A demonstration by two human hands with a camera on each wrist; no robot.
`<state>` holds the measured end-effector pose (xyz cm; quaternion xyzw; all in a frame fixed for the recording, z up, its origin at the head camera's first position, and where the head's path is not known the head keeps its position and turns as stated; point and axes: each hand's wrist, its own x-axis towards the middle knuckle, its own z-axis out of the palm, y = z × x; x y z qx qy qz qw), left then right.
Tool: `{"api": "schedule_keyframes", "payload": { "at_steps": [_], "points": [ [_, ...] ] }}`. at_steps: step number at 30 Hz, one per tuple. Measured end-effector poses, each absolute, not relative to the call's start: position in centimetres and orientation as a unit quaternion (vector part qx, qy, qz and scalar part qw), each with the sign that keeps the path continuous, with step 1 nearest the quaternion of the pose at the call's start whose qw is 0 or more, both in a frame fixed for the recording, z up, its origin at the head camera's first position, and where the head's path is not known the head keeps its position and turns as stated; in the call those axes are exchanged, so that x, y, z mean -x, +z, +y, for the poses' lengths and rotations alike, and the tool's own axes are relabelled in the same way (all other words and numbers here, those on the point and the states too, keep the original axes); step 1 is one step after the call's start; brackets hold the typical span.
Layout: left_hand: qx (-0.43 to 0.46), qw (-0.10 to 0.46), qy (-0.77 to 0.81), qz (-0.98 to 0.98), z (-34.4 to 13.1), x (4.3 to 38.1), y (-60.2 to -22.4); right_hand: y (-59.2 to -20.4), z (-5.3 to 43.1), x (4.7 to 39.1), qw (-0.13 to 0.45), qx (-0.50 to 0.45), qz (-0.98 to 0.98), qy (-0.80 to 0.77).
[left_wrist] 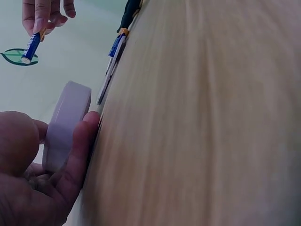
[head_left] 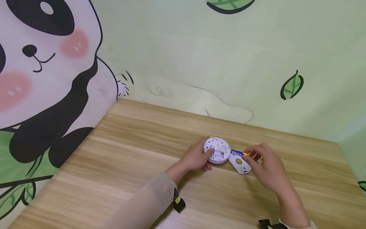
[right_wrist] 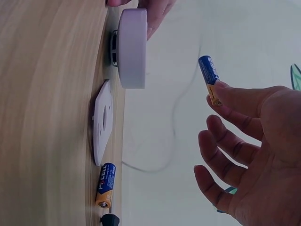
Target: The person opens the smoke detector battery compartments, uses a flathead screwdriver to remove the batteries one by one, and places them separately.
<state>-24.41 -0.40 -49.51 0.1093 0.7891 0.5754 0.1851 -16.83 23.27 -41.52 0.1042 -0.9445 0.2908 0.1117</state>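
My left hand (head_left: 195,156) grips a round white smoke detector (head_left: 216,160) by its side, its thumb on the back near an open battery compartment. The detector is raised off the table, its back facing up. Between thumb and index finger, my right hand (head_left: 268,168) pinches a blue and yellow battery (right_wrist: 208,77); the other fingers are loosely bent. This battery is to the right of the detector, apart from it in the right wrist view. Below, a flat white mounting plate (right_wrist: 102,125) with a central hole lies on the table.
A second blue and yellow battery (right_wrist: 106,183) lies on the wood-grain table (head_left: 137,136) beyond the plate. Near it is a dark-handled tool (left_wrist: 129,16), only partly seen. A wall with a panda and leaves (head_left: 183,63) borders the table's back and left.
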Motion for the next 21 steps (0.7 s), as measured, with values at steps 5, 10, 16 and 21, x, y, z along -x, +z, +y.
{"api": "schedule_keyframes", "payload": {
  "at_steps": [5, 10, 16, 21],
  "points": [
    [-0.115, 0.149, 0.499, 0.846, -1.0, 24.1, -48.9, -41.6, 23.1, 16.8, 0.114, -0.105, -0.946, 0.286],
    [-0.107, 0.096, 0.399, 0.906, -1.4, 23.7, -47.8, -41.7, 23.2, 16.3, 0.124, -0.111, -0.945, 0.281],
    [-0.109, 0.061, 0.374, 0.919, -2.4, 23.2, -46.2, -41.8, 23.0, 16.1, 0.115, -0.12, -0.945, 0.283],
    [-0.191, 0.043, 0.369, 0.908, -4.0, 22.5, -44.9, -41.8, 21.7, 16.5, 0.1, -0.15, -0.94, 0.291]
  ]
}}
